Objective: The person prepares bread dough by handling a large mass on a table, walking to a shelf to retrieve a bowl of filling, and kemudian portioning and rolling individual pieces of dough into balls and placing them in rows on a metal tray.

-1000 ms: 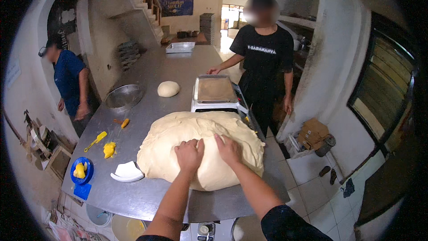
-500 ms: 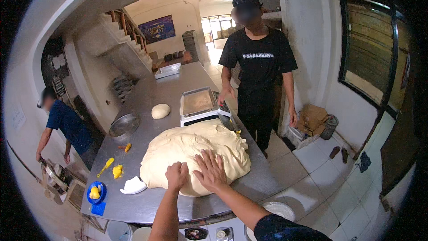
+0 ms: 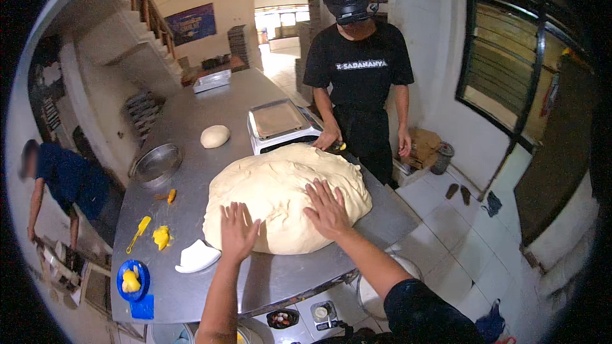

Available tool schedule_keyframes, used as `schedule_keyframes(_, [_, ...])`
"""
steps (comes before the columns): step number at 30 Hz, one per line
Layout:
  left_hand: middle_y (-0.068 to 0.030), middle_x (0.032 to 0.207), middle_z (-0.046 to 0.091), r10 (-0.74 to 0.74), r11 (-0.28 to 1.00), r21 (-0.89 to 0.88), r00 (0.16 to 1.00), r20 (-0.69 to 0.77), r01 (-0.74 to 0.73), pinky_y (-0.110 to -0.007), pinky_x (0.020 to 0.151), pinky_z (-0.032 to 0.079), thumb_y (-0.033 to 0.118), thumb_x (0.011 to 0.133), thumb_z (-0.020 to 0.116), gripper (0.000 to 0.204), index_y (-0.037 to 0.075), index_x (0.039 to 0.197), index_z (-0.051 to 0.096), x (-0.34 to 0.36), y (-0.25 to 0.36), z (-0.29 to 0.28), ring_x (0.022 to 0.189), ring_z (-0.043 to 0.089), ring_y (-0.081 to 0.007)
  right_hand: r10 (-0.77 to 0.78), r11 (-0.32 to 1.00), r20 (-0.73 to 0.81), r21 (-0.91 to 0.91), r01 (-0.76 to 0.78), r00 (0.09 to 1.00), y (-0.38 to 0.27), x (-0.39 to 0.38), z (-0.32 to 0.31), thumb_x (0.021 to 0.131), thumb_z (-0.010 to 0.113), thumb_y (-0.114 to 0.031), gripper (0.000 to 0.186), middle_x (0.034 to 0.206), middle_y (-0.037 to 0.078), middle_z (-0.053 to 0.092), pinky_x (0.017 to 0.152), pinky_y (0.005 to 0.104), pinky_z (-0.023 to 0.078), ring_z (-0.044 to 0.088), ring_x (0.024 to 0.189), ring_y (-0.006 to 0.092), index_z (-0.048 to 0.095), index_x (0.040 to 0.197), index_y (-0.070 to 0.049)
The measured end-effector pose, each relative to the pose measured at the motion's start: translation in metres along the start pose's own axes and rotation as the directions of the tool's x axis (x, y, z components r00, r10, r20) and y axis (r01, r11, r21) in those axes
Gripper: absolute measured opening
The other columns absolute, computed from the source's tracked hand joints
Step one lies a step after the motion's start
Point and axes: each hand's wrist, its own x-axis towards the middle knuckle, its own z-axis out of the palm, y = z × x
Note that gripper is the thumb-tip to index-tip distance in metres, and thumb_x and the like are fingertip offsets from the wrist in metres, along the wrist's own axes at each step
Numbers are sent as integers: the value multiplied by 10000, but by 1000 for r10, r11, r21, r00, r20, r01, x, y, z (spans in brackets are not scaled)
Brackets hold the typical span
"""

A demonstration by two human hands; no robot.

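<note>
A huge pale dough mass [image 3: 287, 172] sits on the steel table [image 3: 210, 95]. My left hand [image 3: 240, 232] is at its front left side, fingers stretched out against the dough. My right hand [image 3: 325, 213] lies spread on the dough's right part, holding nothing. Left of the dough are a white curved scraper [image 3: 196, 256], a yellow plastic tool [image 3: 138, 234], a yellow lump [image 3: 162, 236] and a blue dish [image 3: 142, 273] with yellow stuff in it, beside a blue flat piece [image 3: 141, 307].
A scale with a tray [image 3: 275, 123], a dough ball [image 3: 214, 136] and a steel bowl [image 3: 157, 165] sit farther back. A person in black [image 3: 357, 70] stands opposite, one hand by the scale. A person in blue [image 3: 67, 178] bends at left. Containers stand on the floor below.
My left hand has gone from curled to stretched out and moved toward the left; my right hand stays spread. The person opposite moved a hand down beside the scale; the person in blue bends lower.
</note>
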Motion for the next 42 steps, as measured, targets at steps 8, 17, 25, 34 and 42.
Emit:
schedule_keyframes(8, [-225, 1313, 384, -60, 992, -114, 994, -92, 49, -546, 1039, 200, 430, 839, 560, 650, 28, 1321, 392, -10, -39, 27, 1239, 296, -424, 207, 977, -119, 72, -199, 971, -72, 44, -50, 854, 568, -412, 601, 1391, 181, 348, 1026, 518, 245, 359, 1272, 332, 386, 1379, -182])
schedule_keyframes(17, [-117, 984, 551, -132, 966, -229, 990, -47, 118, -447, 886, 296, 384, 850, 557, 367, 54, 1009, 567, 6, -47, 21, 973, 460, -297, 112, 971, -236, -182, -157, 965, -116, 34, 25, 767, 659, -429, 304, 864, 55, 560, 716, 434, 383, 504, 857, 260, 627, 824, -132])
schedule_keyframes(25, [-131, 896, 610, -183, 928, -307, 976, 117, 210, -452, 852, 317, 360, 867, 535, 331, 37, 905, 597, 25, -58, 27, 893, 519, -317, 563, 827, 52, -22, -562, 825, -100, 74, 22, 899, 439, -489, 522, 784, 198, 642, 738, 443, 458, 607, 833, 366, 656, 782, -29])
schedule_keyframes(34, [-154, 956, 621, -214, 942, -230, 966, 147, 244, -470, 870, 322, 370, 852, 545, 343, 37, 913, 602, 20, -66, 37, 955, 509, -335, 175, 962, 202, 174, -211, 964, -125, 24, -58, 876, 528, -412, 470, 1331, 173, 421, 912, 442, 394, 467, 1151, 367, 509, 1250, -128])
schedule_keyframes(42, [-152, 965, 613, -213, 947, -206, 962, 172, 247, -468, 872, 321, 376, 851, 542, 353, 41, 947, 598, 15, -43, 34, 947, 508, -335, 38, 979, -26, -202, -43, 999, -94, 9, -11, 877, 494, -454, 561, 1410, 142, 335, 1057, 562, 138, 213, 1347, 343, 412, 1355, -171])
